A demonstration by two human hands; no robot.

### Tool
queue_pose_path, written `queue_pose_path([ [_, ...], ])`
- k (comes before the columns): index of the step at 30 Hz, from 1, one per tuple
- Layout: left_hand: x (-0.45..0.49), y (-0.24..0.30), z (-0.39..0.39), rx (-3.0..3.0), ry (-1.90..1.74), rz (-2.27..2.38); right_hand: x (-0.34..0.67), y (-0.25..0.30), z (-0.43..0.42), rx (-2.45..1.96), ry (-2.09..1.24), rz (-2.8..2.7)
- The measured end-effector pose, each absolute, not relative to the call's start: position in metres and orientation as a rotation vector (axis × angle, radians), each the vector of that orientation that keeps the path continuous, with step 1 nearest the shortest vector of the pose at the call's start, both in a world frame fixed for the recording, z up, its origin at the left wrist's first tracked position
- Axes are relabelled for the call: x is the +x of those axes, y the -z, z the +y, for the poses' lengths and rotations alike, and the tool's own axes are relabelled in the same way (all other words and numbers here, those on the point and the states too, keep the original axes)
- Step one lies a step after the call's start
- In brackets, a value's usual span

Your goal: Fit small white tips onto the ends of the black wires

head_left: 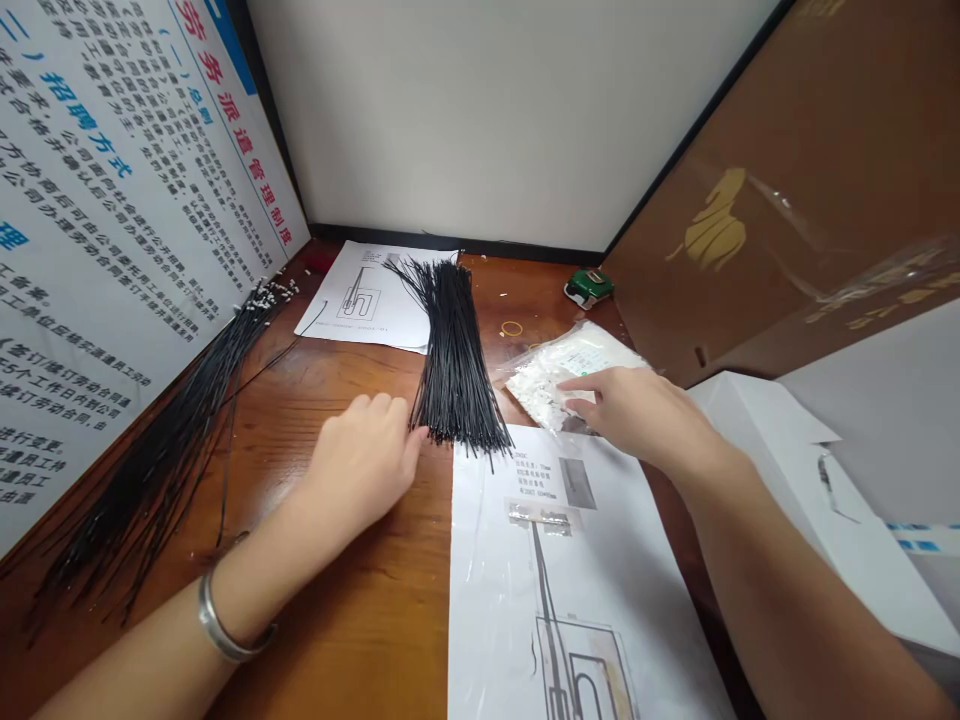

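Note:
A bundle of thin black wires lies lengthwise on the table, its near ends fanned out. My left hand is closed at the bundle's lower left edge, thumb tip touching the wires; whatever its curled fingers hold is hidden. To the right is an open clear plastic bag with many small white pieces in its mouth. My right hand reaches over them, index finger stretched out and another fingertip a little apart below it, both at the white pieces. I see nothing gripped between these fingertips.
More black wires with white ends lie along the left panel. A printed drawing sheet covers the near right, another sheet lies at the back. A green tape measure, rubber bands and a white box are to the right.

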State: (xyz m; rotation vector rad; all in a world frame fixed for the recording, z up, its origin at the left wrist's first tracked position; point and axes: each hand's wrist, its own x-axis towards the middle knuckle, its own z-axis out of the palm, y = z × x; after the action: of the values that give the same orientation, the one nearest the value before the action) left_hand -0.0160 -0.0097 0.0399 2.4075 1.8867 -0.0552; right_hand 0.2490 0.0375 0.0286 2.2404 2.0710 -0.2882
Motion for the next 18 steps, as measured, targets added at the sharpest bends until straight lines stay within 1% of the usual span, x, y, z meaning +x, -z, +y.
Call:
queue_pose_path([
  [3,-0.002,-0.029,-0.017,2.452,0.169,1.843,0.248,-0.024,0.038,2.246,0.207,2.064],
  [8,0.000,-0.022,-0.014,2.507,0.234,1.730,0.246,-0.017,0.039,2.266,0.144,2.102],
  [13,-0.006,-0.040,-0.015,2.438,0.358,1.624,0.246,-0.015,0.041,2.311,0.162,2.134],
  [18,-0.021,-0.058,-0.020,2.454,0.440,1.329,0.246,-0.014,0.041,2.316,0.154,2.150],
])
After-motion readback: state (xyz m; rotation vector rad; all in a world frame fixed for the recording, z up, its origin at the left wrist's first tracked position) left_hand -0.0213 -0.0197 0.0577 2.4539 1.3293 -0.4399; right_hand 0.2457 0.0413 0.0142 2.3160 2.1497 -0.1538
